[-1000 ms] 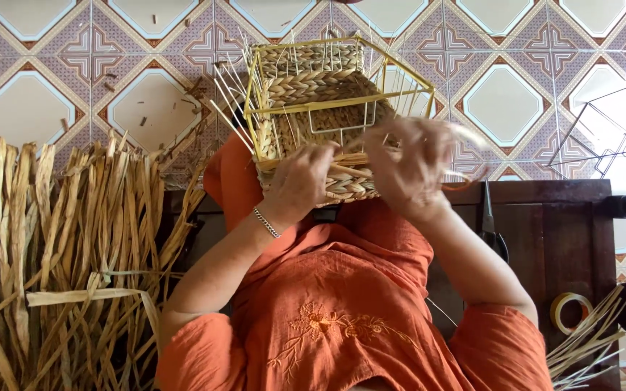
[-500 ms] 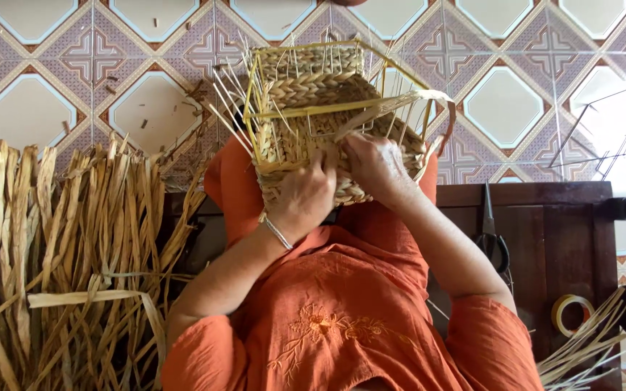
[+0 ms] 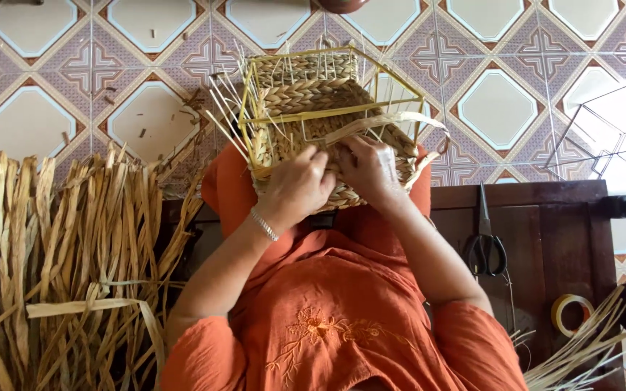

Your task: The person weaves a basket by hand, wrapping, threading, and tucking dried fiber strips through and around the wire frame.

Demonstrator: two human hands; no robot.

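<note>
A half-woven straw basket (image 3: 313, 94) on a yellow wire frame rests on my lap, over my orange clothes. My left hand (image 3: 297, 186), with a silver bracelet at the wrist, grips the basket's near woven wall. My right hand (image 3: 368, 168) pinches a flat pale straw strand (image 3: 393, 122) that loops from the basket's right side back to my fingers. Loose strand ends stick out of the basket's left side.
A big pile of dried straw leaves (image 3: 59, 253) lies at my left. At my right stands a dark wooden bench (image 3: 545, 224) with black scissors (image 3: 487, 242), a roll of tape (image 3: 572, 311) and more strands (image 3: 581, 347). An empty wire frame (image 3: 610, 130) stands on the tiled floor.
My right hand has drawn the strand in from the basket's right side to its near wall. The basket has tilted and settled lower on my lap. My left hand has stayed on the wall.
</note>
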